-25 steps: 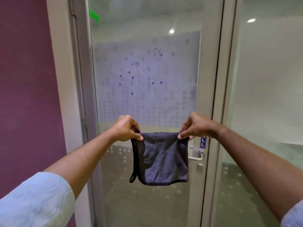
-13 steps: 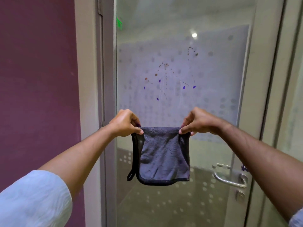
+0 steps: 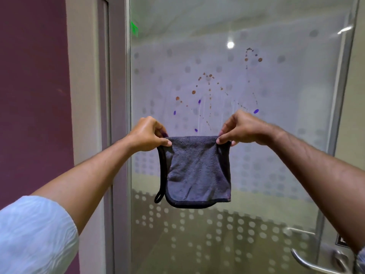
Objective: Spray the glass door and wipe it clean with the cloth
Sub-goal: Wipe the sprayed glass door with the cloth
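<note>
A dark grey cloth point(image 3: 197, 171) with black edging and a small loop hangs folded in front of the glass door point(image 3: 276, 135). My left hand point(image 3: 148, 135) pinches its top left corner and my right hand point(image 3: 239, 128) pinches its top right corner, both arms stretched out. The frosted, dotted pane carries brown and purple spots and streaks point(image 3: 207, 91) just above the cloth. No spray bottle is in view.
A metal lever handle point(image 3: 308, 263) sits at the door's lower right. The door frame point(image 3: 118, 115) and a maroon wall point(image 3: 33, 95) stand to the left. A green sign reflection glows at the upper left of the pane.
The view has shifted closer to the door and to the left, so the handle slid toward the lower right. Both hands keep the cloth stretched between them, raised slightly toward the stains.
</note>
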A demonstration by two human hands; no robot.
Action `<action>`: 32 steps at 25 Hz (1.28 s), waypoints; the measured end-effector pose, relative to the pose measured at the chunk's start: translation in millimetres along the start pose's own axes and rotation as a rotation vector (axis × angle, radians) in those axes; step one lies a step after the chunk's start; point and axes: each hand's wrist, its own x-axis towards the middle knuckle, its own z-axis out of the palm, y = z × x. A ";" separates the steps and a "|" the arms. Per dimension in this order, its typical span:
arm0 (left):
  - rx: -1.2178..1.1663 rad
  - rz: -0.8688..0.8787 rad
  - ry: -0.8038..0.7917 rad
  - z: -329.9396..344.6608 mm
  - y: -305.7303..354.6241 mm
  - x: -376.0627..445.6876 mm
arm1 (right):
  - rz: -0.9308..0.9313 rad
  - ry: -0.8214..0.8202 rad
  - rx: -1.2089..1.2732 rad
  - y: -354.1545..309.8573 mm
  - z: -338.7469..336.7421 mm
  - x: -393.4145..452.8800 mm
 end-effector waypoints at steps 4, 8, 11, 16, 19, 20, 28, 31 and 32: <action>-0.040 0.068 -0.019 -1.9 -22.0 50.3 | 0.030 0.100 -0.065 -10.4 -1.2 31.2; -0.097 0.168 0.006 -10.4 -40.5 104.4 | 0.059 0.261 -0.115 -27.0 -4.0 56.8; -0.161 0.233 0.040 -15.8 -45.4 137.8 | 0.060 0.419 -0.188 -39.1 -6.0 74.6; -0.148 0.329 0.137 -10.1 -46.8 177.6 | 0.061 0.649 -0.391 -42.8 5.2 101.7; -0.135 0.370 0.214 -3.1 -47.2 191.3 | 0.025 0.784 -0.556 -40.4 14.1 114.3; -0.132 0.381 0.237 0.0 -47.6 195.2 | 0.011 0.814 -0.625 -38.8 17.2 119.3; -0.032 0.452 0.357 14.7 -48.9 202.6 | -0.099 1.024 -1.050 -20.6 52.2 144.0; 0.018 0.487 0.437 18.5 -48.8 200.0 | -0.048 1.072 -0.837 -20.5 70.5 147.2; 0.040 0.503 0.484 21.2 -51.0 200.0 | -0.038 1.100 -0.787 -20.7 80.5 147.2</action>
